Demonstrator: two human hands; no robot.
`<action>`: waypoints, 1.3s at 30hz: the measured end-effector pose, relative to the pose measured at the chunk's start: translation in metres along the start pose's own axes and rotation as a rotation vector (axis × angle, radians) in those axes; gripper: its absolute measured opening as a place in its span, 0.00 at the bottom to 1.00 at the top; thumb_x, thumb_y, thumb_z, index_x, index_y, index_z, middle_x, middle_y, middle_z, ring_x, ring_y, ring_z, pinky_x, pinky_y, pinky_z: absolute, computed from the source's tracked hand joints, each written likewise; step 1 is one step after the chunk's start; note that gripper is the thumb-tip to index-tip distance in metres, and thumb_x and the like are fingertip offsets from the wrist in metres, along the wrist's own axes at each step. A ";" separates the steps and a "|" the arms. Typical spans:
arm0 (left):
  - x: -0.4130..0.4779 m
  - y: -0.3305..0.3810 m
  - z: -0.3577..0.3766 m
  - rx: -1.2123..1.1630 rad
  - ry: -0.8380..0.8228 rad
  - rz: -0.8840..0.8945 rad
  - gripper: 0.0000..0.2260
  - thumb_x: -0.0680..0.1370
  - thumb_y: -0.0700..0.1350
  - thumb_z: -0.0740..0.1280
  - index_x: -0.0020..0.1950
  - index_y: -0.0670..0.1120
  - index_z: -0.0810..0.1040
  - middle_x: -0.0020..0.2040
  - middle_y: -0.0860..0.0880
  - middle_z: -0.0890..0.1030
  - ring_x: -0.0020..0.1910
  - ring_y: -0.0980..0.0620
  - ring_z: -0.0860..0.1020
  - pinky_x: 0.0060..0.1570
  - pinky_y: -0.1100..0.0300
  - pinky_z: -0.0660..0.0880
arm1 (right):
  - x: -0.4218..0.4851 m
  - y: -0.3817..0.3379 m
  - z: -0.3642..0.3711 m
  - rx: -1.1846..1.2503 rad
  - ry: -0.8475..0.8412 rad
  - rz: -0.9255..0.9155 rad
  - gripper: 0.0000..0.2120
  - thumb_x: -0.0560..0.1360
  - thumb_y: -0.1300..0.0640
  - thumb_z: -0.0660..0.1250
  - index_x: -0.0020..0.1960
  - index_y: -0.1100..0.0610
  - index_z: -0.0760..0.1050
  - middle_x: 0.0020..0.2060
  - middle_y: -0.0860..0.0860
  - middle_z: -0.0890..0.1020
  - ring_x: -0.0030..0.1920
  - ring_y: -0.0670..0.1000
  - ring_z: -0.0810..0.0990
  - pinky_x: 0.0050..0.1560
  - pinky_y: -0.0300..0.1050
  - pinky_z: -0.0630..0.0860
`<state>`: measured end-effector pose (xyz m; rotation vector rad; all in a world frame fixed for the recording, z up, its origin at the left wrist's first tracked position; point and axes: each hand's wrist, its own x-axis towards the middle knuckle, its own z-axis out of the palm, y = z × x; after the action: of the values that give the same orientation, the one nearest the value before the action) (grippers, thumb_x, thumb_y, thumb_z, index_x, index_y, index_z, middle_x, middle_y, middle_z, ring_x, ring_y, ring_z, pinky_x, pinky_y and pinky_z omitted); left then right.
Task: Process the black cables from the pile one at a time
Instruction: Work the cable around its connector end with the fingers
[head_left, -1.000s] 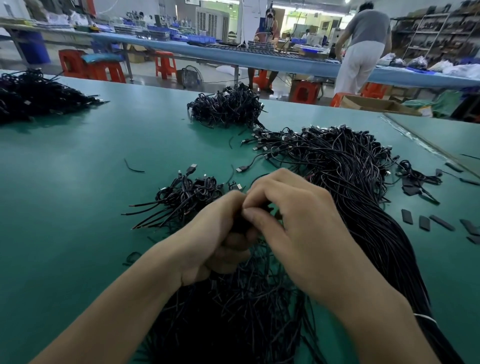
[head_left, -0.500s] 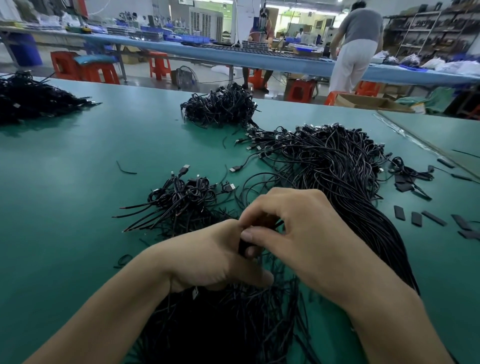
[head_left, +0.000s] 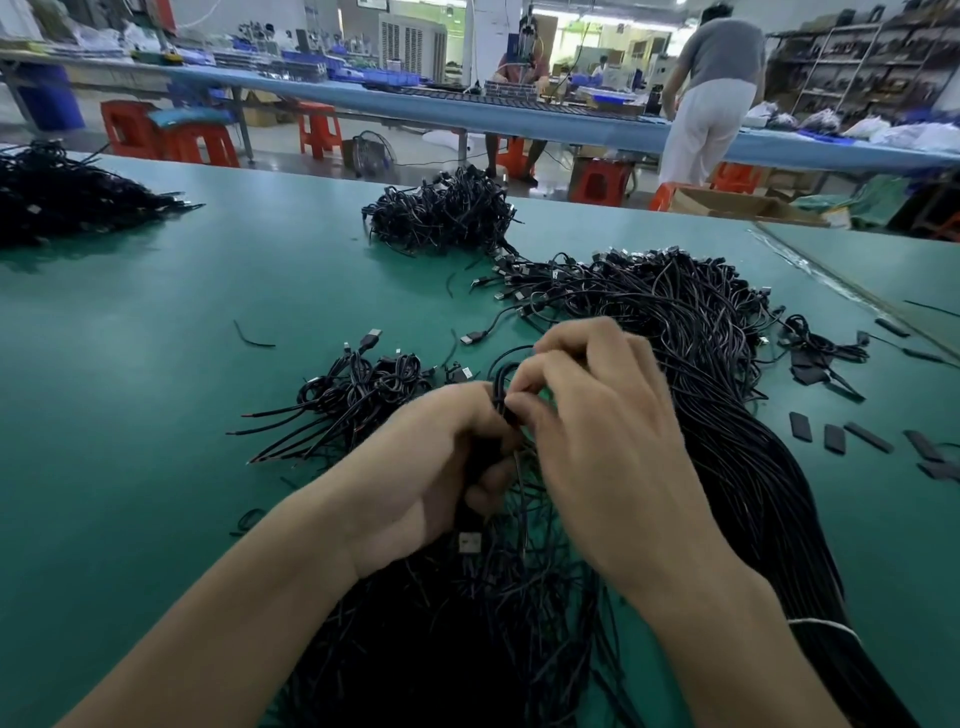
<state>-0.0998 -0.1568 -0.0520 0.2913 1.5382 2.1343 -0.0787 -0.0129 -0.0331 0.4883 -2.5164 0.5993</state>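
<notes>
Nearest the camera, a loose spread of black cable ends (head_left: 467, 649) is seen fanned across the green counter (head_left: 130, 415), and right above it both hands are met over one black cable (head_left: 501, 379). The left hand (head_left: 431, 467) is curled round it, fingers closed, with a silver USB plug (head_left: 469, 543) seen hanging just below the palm. The right hand (head_left: 597, 441) is bent in from the other side, and the cable's small loop is pinched between thumb and forefinger. To the right, the main pile (head_left: 727, 415) is laid out as a long thick sweep of cables, its plug ends gathered at the far tip. Just left of the hands, a small heap of coiled cables (head_left: 363, 387) is set down, bare wire ends pointing outward. Flat black strips (head_left: 834, 439) are scattered on the counter at the right, and a short wire scrap (head_left: 252, 338) is left lying alone beyond the heap. Farther back, a second coiled heap (head_left: 441, 213) is seen mid-counter and another dark heap (head_left: 62, 195) at the far left edge. Beyond the counter, orange stools (head_left: 171, 140) are lined along a long blue counter (head_left: 519, 119), where one person (head_left: 522, 67) is seated and another (head_left: 711, 93) is stood with back turned.
</notes>
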 end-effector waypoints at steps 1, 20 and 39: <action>0.002 -0.004 -0.002 -0.011 0.055 0.055 0.07 0.62 0.41 0.66 0.39 0.46 0.74 0.31 0.49 0.72 0.25 0.53 0.71 0.22 0.63 0.68 | 0.000 0.001 0.001 -0.001 0.046 0.003 0.07 0.78 0.50 0.63 0.49 0.51 0.78 0.57 0.46 0.72 0.61 0.49 0.65 0.62 0.47 0.65; -0.005 -0.006 0.004 0.679 0.425 0.646 0.14 0.77 0.45 0.60 0.54 0.55 0.84 0.49 0.51 0.85 0.49 0.47 0.82 0.51 0.44 0.79 | 0.006 0.014 0.012 1.144 -0.085 0.529 0.09 0.81 0.60 0.64 0.45 0.61 0.80 0.36 0.50 0.83 0.37 0.40 0.80 0.39 0.31 0.76; 0.003 -0.013 -0.011 0.432 0.510 0.503 0.11 0.74 0.33 0.73 0.41 0.50 0.83 0.38 0.49 0.86 0.37 0.52 0.85 0.38 0.61 0.80 | 0.004 0.011 0.018 0.847 -0.133 0.418 0.06 0.78 0.56 0.69 0.43 0.52 0.80 0.51 0.54 0.81 0.49 0.47 0.79 0.55 0.43 0.76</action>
<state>-0.1036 -0.1616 -0.0678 0.3180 2.4470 2.3403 -0.0934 -0.0132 -0.0484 0.2748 -2.3930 1.8669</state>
